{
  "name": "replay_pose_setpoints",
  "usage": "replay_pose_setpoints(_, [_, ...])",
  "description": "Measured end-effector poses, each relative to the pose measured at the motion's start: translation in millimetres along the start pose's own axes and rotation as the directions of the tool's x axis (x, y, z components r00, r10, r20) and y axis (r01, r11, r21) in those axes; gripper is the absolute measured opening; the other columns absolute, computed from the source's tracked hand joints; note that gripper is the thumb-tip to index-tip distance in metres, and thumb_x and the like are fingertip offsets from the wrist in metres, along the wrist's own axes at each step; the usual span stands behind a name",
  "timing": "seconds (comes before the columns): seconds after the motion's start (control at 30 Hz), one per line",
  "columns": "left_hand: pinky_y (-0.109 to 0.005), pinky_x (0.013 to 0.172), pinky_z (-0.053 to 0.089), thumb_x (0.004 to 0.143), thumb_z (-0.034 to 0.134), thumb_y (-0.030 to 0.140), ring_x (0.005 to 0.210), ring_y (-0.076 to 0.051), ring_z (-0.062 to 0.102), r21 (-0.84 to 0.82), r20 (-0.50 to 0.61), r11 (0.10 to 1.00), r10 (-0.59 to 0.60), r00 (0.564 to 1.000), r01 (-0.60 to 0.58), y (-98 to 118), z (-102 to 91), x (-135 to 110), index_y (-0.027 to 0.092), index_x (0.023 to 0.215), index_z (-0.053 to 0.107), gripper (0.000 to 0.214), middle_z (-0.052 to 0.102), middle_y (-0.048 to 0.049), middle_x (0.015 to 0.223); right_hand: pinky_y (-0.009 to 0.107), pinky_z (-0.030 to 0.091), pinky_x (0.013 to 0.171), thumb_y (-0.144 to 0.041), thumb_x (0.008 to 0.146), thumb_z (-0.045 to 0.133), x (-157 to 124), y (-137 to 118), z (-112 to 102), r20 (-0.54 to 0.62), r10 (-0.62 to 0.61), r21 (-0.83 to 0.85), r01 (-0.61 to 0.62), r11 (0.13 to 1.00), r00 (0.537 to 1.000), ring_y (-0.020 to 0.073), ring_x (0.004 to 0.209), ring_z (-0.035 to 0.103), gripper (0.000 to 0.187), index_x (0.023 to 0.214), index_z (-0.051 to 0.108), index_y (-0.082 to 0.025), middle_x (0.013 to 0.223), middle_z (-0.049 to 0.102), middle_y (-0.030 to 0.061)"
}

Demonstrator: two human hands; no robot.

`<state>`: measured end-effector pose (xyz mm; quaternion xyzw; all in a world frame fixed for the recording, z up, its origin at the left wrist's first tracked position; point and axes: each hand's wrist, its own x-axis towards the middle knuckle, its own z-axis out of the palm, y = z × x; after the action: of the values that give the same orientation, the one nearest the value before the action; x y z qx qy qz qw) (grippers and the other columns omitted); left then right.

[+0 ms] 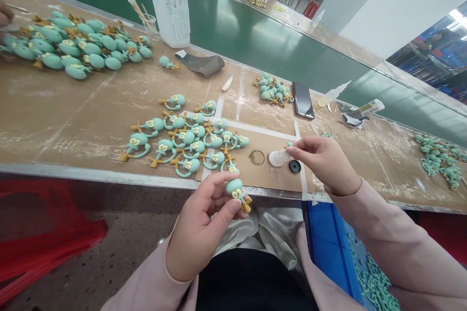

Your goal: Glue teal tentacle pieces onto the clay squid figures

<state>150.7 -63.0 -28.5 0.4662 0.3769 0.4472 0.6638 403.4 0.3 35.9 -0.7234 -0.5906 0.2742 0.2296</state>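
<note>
My left hand (209, 218) is closed around a teal cartoon squid figurine (235, 188) with yellow eyes and a mustard-coloured body, held in front of the table edge. Over the table my right hand (319, 160) pinches a small teal piece (289, 145), mostly covered by the fingertips, right at the mouth of a small white bottle (278, 157). A round black cap (295, 166) lies beside that bottle, and a brownish ring mark (257, 157) stains the cardboard (255, 175) to its left. Several similar figurines with curved arms (186, 137) are spread left of the cardboard.
A big pile of figurines (76, 46) lies far left, a smaller one (273, 90) near a black phone (303, 100). A large white bottle (171, 5) stands behind. Teal parts (441, 158) lie at right; a blue crate (328, 248) is below. Another person's hand (5, 13) shows at left.
</note>
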Motion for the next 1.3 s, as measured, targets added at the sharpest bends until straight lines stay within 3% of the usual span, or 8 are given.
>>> replay_pose_setpoints(0.53, [-0.027, 0.071, 0.058, 0.093, 0.058, 0.029, 0.075, -0.013, 0.067, -0.001, 0.003, 1.000, -0.026, 1.000, 0.026, -2, -0.4, -1, 0.027, 0.121, 0.051, 0.029, 0.068, -0.0016, 0.095, 0.024, 0.032, 0.051, -0.048, 0.077, 0.067, -3, 3, -1, -0.020, -0.042, -0.055, 0.041, 0.998, 0.999, 0.0104, 0.053, 0.042, 0.035, 0.065, 0.063, -0.016, 0.055, 0.052, -0.0013])
replay_pose_setpoints(0.67, [-0.026, 0.070, 0.057, 0.093, 0.058, 0.029, 0.076, -0.013, 0.067, -0.004, -0.002, 1.000, -0.020, 1.000, 0.020, -1, 0.0, -1, 0.026, 0.121, 0.051, 0.029, 0.068, -0.0022, 0.094, 0.026, 0.042, 0.060, -0.051, 0.081, 0.064, -3, 5, -12, 0.105, -0.046, -0.029, 0.049, 0.998, 0.993, 0.0157, 0.063, 0.056, 0.036, 0.071, 0.063, -0.017, 0.066, 0.062, 0.0032])
replay_pose_setpoints(0.83, [-0.026, 0.069, 0.057, 0.092, 0.058, 0.028, 0.072, -0.013, 0.066, -0.021, -0.002, 1.000, -0.012, 1.000, 0.012, 0, 2.1, 1, 0.024, 0.120, 0.052, 0.029, 0.068, -0.0021, 0.090, 0.029, 0.048, 0.073, -0.058, 0.080, 0.065, -1, 10, -23, 0.335, 0.001, 0.034, -0.013, 0.999, 0.942, 0.0204, 0.079, 0.064, 0.041, 0.076, 0.065, -0.017, 0.080, 0.069, 0.0071])
replay_pose_setpoints(1.3, [-0.026, 0.070, 0.056, 0.093, 0.058, 0.028, 0.072, -0.012, 0.065, -0.020, -0.009, 0.999, -0.035, 0.999, 0.035, -1, 1.9, 1, 0.024, 0.120, 0.052, 0.029, 0.067, -0.0022, 0.090, 0.031, 0.047, 0.072, -0.056, 0.080, 0.065, 0, 7, -20, 0.339, 0.017, 0.014, -0.023, 1.000, 0.941, 0.0218, 0.082, 0.063, 0.040, 0.075, 0.068, -0.017, 0.088, 0.072, 0.0084])
